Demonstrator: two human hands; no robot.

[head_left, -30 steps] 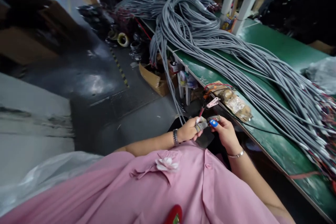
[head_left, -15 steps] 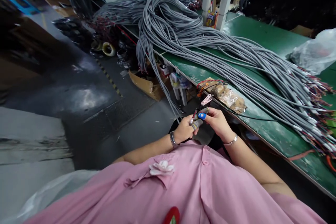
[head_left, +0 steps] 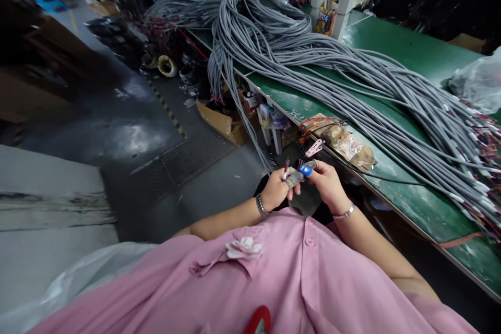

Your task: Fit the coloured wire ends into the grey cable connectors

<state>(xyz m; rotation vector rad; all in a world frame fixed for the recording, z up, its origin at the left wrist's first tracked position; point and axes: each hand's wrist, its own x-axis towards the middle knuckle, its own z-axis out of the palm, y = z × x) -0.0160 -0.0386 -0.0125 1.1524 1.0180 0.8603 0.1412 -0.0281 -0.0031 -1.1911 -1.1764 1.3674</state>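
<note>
My left hand (head_left: 275,189) is closed round the end of a grey cable (head_left: 255,141), which runs down to it from the bench edge. Short dark red wire ends (head_left: 286,164) stick up from between its fingers. Close beside it, my right hand (head_left: 327,181) is pinched, a blue cover (head_left: 305,170) at its thumb tip. Thin dark strands show by that pinch, but what the fingers hold is too small to make out. Grey and yellow covers wrap some fingers. A pink clip (head_left: 314,148) is just above my right hand at the bench edge.
A thick bundle of grey cables (head_left: 274,55) lies along the green bench (head_left: 399,36), stripped ends at the right. A taped cardboard piece (head_left: 348,145) sits at the near edge. Below are an open cardboard box (head_left: 219,122) and a small stool (head_left: 271,135). A plastic bag (head_left: 477,81) lies at right.
My hands have moved slightly apart, and the dark red wire ends in my left hand now point more upright. The whole view has shifted a little.
</note>
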